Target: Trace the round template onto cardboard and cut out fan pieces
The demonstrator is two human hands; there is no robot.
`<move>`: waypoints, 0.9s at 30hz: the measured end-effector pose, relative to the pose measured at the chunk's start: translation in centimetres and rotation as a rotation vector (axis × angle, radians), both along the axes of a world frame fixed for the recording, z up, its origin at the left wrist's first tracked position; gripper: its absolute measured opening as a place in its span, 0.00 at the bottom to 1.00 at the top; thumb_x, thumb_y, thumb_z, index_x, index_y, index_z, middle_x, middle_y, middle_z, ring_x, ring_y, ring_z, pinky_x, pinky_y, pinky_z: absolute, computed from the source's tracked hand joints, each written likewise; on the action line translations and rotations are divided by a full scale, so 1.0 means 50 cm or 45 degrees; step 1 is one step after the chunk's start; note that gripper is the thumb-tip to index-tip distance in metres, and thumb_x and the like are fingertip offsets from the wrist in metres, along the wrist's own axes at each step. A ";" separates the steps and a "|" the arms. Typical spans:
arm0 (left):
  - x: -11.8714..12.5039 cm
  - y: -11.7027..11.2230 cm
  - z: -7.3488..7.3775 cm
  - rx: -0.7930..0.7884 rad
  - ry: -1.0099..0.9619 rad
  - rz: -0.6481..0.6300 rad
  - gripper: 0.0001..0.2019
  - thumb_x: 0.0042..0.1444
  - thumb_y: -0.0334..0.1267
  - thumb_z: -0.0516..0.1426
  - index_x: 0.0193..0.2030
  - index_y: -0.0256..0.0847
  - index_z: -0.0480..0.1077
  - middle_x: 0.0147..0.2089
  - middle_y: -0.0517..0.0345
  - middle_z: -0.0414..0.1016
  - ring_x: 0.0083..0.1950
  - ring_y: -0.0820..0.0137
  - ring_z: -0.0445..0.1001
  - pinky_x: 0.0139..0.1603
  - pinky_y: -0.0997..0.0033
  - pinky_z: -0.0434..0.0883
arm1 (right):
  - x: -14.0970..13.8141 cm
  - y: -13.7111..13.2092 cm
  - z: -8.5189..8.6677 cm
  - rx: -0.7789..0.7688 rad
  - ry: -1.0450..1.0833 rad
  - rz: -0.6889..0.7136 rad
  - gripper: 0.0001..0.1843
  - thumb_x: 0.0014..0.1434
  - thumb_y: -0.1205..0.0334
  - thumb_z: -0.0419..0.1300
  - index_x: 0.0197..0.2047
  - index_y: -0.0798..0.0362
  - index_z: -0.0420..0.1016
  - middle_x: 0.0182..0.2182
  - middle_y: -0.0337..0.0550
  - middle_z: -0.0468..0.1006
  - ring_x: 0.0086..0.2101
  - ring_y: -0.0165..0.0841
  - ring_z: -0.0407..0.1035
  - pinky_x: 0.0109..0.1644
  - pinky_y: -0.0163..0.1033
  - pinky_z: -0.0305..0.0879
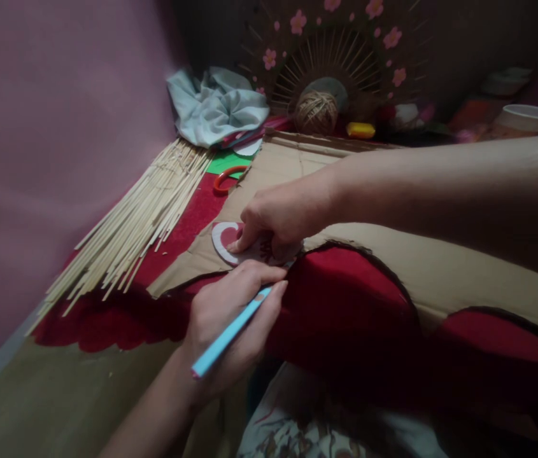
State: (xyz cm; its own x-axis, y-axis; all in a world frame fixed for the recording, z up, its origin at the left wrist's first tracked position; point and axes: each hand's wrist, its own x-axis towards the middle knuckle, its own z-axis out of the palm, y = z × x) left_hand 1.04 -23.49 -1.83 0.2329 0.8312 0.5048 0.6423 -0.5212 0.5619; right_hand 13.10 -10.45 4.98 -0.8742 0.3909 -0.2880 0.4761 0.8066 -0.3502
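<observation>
My left hand [235, 312] is closed around a light blue pencil [230, 334], its tip hidden by the fingers near the card's lower edge. Across from it, my right hand [283, 213] presses a small red and white printed card piece [221, 245] with a curved edge down with a fingertip, the other fingers folded. Dark lettering on the card is partly covered by that hand. Beneath the card lies brown cardboard [278, 172], its near edge cut in scallops. Red cloth [345, 286] shows below that edge.
A bundle of thin sticks [139, 210] lies to the left. Orange scissor-like handle [225, 181], green sheet [221, 163] and crumpled pale cloth [216, 108] sit behind it. A twine ball [316, 113], yellow object [360, 130], flowered fan [330, 57] and white cup [529, 117] stand at the back.
</observation>
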 end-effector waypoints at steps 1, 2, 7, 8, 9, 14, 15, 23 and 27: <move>0.004 0.001 -0.002 0.011 0.024 -0.005 0.06 0.56 0.31 0.55 0.39 0.41 0.71 0.34 0.62 0.77 0.34 0.75 0.75 0.36 0.78 0.72 | 0.000 0.001 -0.001 -0.038 -0.043 0.078 0.22 0.43 0.74 0.63 0.43 0.48 0.78 0.29 0.29 0.78 0.30 0.30 0.67 0.35 0.38 0.65; 0.006 0.001 -0.003 0.024 0.044 -0.013 0.06 0.56 0.31 0.55 0.39 0.40 0.71 0.34 0.61 0.77 0.35 0.75 0.75 0.37 0.79 0.71 | 0.000 0.002 -0.001 -0.067 -0.071 0.143 0.22 0.45 0.75 0.62 0.44 0.49 0.77 0.29 0.30 0.78 0.29 0.29 0.66 0.33 0.37 0.64; 0.007 -0.002 -0.008 0.042 0.083 -0.078 0.06 0.56 0.30 0.54 0.39 0.40 0.70 0.35 0.60 0.76 0.37 0.74 0.75 0.38 0.77 0.71 | 0.000 0.006 -0.004 0.013 -0.061 0.226 0.24 0.47 0.75 0.60 0.48 0.51 0.75 0.32 0.33 0.78 0.30 0.29 0.65 0.32 0.36 0.61; 0.004 -0.004 -0.008 0.035 0.078 -0.075 0.06 0.56 0.30 0.54 0.39 0.40 0.70 0.35 0.60 0.76 0.37 0.74 0.75 0.38 0.76 0.71 | -0.001 0.006 -0.004 0.027 -0.068 0.231 0.24 0.47 0.75 0.60 0.48 0.50 0.75 0.32 0.33 0.78 0.31 0.29 0.66 0.33 0.36 0.61; 0.002 -0.006 -0.007 0.031 0.070 -0.064 0.06 0.56 0.30 0.54 0.39 0.41 0.70 0.35 0.60 0.77 0.37 0.74 0.75 0.39 0.76 0.71 | -0.001 0.006 -0.004 0.038 -0.077 0.227 0.24 0.47 0.74 0.60 0.48 0.49 0.75 0.33 0.32 0.78 0.31 0.29 0.66 0.33 0.36 0.60; -0.016 -0.013 -0.006 0.000 0.037 -0.012 0.07 0.55 0.30 0.55 0.40 0.41 0.71 0.37 0.62 0.77 0.38 0.76 0.76 0.40 0.80 0.70 | -0.004 0.005 -0.003 0.049 -0.096 0.238 0.25 0.46 0.71 0.62 0.50 0.48 0.74 0.31 0.33 0.77 0.29 0.29 0.65 0.31 0.35 0.59; -0.020 -0.014 -0.005 -0.003 0.033 -0.021 0.07 0.55 0.30 0.55 0.40 0.41 0.71 0.37 0.63 0.77 0.38 0.76 0.76 0.40 0.80 0.70 | -0.004 0.005 -0.003 0.050 -0.099 0.238 0.25 0.46 0.71 0.63 0.50 0.48 0.74 0.31 0.33 0.76 0.29 0.28 0.65 0.30 0.35 0.59; -0.042 -0.020 0.008 -0.060 0.052 -0.040 0.08 0.54 0.30 0.56 0.41 0.45 0.71 0.37 0.65 0.78 0.37 0.75 0.76 0.38 0.78 0.72 | -0.004 0.000 0.000 0.030 -0.128 0.156 0.25 0.46 0.72 0.62 0.49 0.47 0.74 0.31 0.30 0.78 0.31 0.29 0.67 0.32 0.35 0.60; -0.030 -0.014 0.005 -0.065 0.026 -0.035 0.08 0.55 0.31 0.56 0.40 0.44 0.71 0.38 0.64 0.78 0.38 0.74 0.76 0.40 0.78 0.72 | -0.005 -0.001 0.001 0.038 -0.123 0.147 0.28 0.45 0.73 0.63 0.51 0.46 0.73 0.32 0.30 0.78 0.32 0.30 0.67 0.33 0.36 0.61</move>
State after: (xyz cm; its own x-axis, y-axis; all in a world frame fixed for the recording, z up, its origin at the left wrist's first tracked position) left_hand -0.48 -24.21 -1.58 0.2658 0.8488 0.4570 0.6398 -0.5099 0.5750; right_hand 12.86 -10.49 5.02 -0.8826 0.2992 -0.3626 0.4099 0.8675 -0.2820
